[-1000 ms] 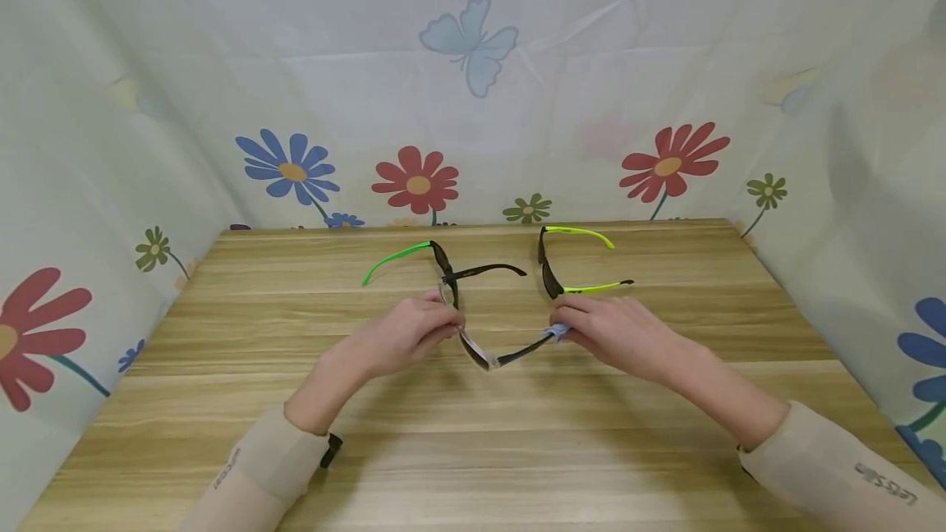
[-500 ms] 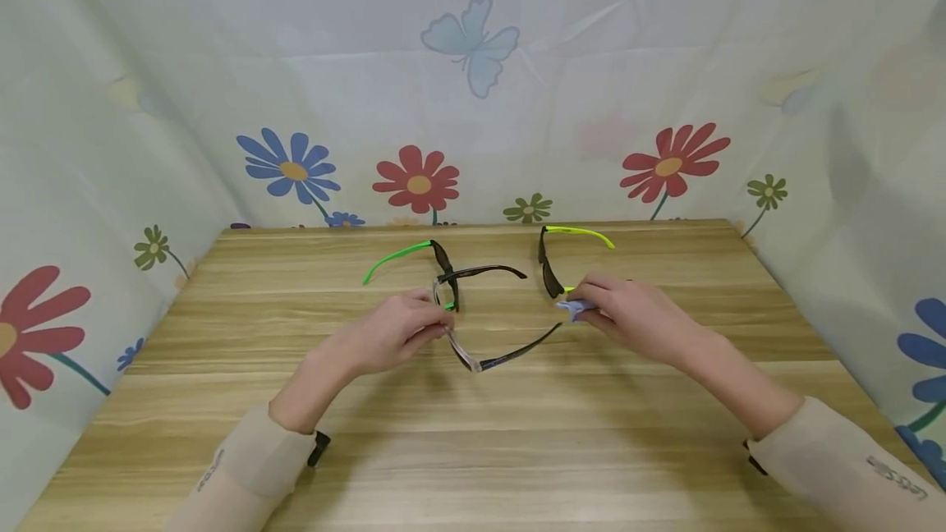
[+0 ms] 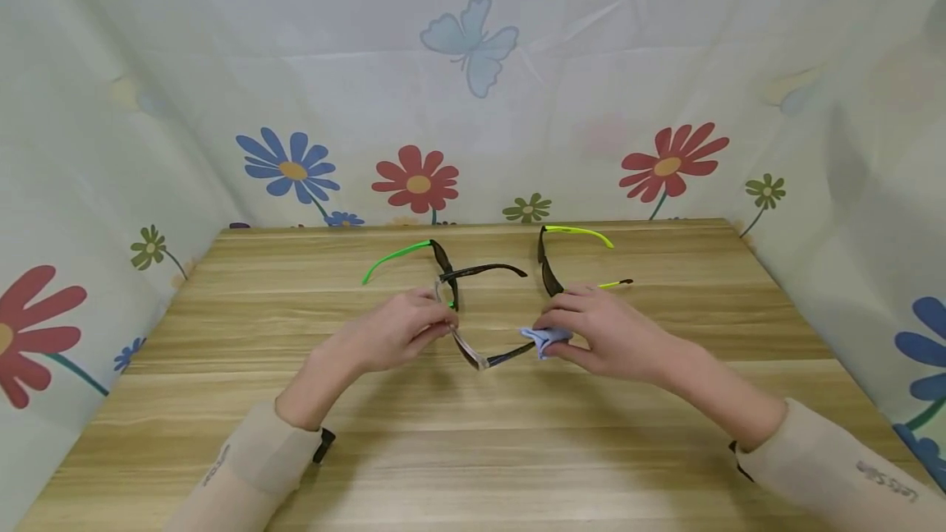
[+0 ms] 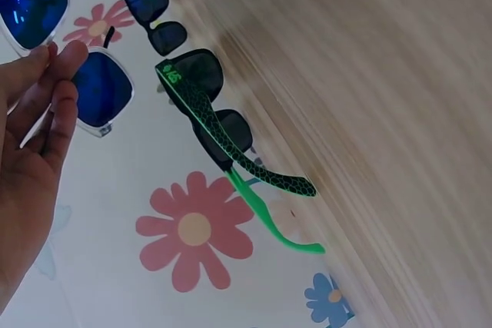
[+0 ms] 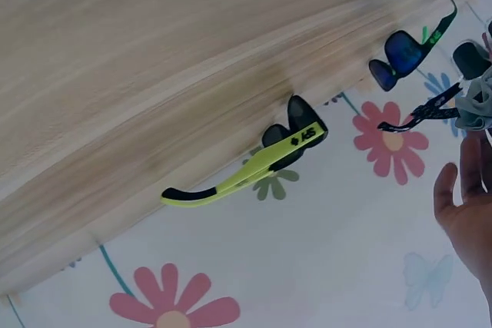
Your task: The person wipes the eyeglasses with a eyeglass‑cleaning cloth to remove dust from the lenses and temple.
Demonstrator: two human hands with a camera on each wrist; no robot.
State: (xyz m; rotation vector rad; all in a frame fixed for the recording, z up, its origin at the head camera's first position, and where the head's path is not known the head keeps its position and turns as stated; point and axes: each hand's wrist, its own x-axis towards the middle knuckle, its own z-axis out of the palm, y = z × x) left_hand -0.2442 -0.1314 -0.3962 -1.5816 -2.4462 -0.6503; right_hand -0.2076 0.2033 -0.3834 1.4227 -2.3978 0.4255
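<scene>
My left hand (image 3: pixel 399 333) pinches a pair of sunglasses at the middle of its front. These sunglasses (image 3: pixel 467 351) have a clear frame, blue mirrored lenses (image 4: pixel 104 90) and dark arms, both unfolded to the right. A crumpled light blue cloth (image 3: pixel 545 341) is gripped between the thumb and fingers of my right hand (image 3: pixel 609 335). The cloth overlaps the near arm of the sunglasses and hides its tip, while the far arm (image 3: pixel 488 271) extends freely. In the right wrist view, the cloth (image 5: pixel 473 105) sits at the end of the patterned dark arm.
Black sunglasses with green arms (image 3: pixel 441 257) lie on the wooden table (image 3: pixel 473 466) just behind my left hand. Another black pair with yellow arms (image 3: pixel 550 277) lies beyond my right hand. A flower-printed curtain (image 3: pixel 532 130) encloses the table's back and sides.
My right hand drew the cloth off the near arm's tip, up and right, then came back down and left onto that arm. My left hand shifted slightly left with the sunglasses, then slightly back.
</scene>
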